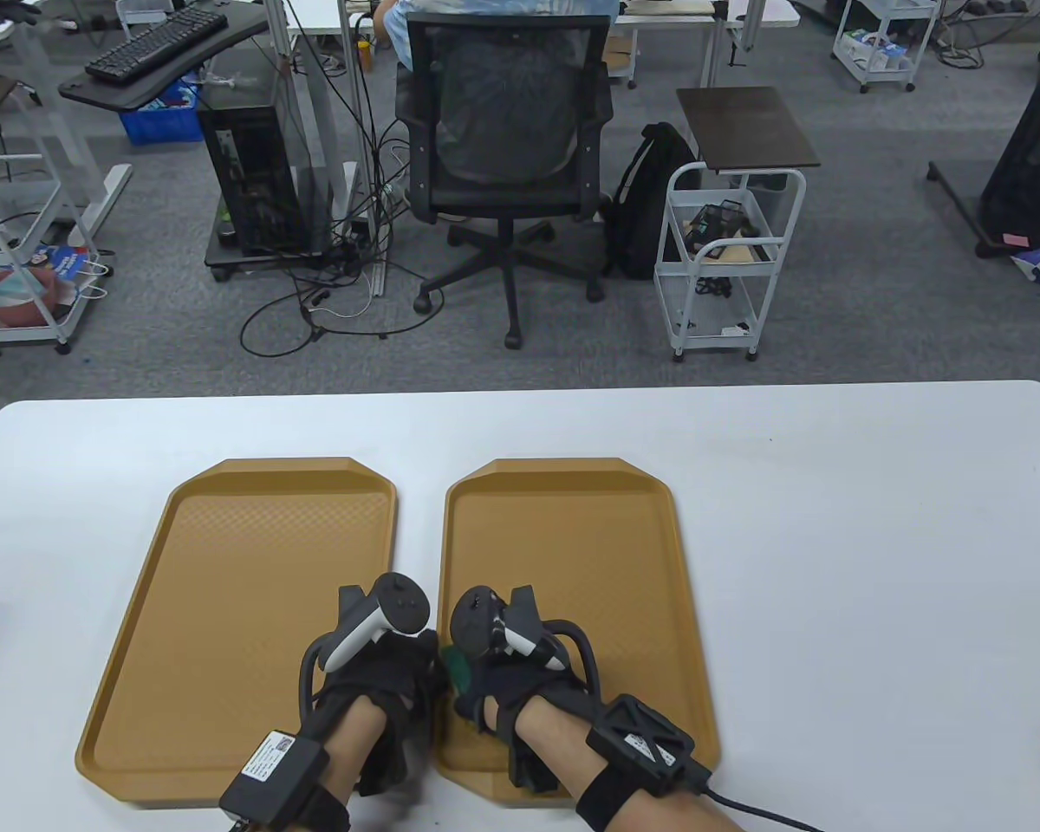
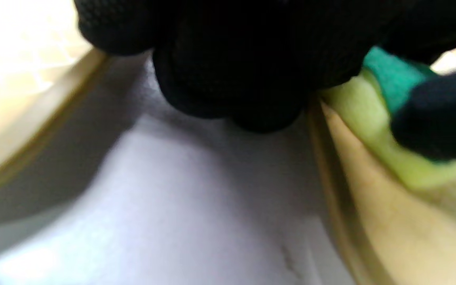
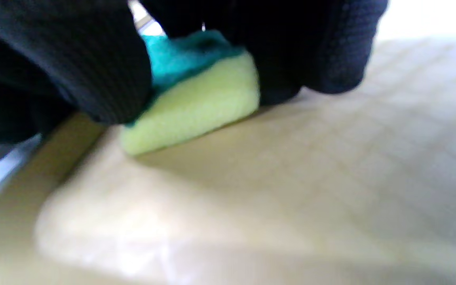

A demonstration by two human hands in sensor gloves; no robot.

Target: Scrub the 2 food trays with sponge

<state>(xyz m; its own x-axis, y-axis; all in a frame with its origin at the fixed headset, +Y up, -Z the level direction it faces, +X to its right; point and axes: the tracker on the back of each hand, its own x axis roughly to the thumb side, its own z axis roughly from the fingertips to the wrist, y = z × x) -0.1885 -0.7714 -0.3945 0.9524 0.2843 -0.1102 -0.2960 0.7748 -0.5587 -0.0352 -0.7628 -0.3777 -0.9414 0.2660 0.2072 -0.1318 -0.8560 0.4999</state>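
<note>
Right wrist view: right hand (image 3: 228, 59) pinches sponge (image 3: 196, 99), yellow face down on right tray (image 1: 572, 555), near its left rim. Left hand (image 1: 373, 685) sits over the gap between trays; its grip I cannot tell. Left tray (image 1: 251, 555) lies just beside. Risk: unbraced tray sliding under scrubbing pressure.

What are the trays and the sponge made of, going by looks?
Trays: probably moulded plastic, tan and matte, with a fine grid texture on the floor and a raised smooth rim. Sponge: soft yellow foam, with a rougher green scouring layer on top; the right hand holds it on the right tray.
</note>
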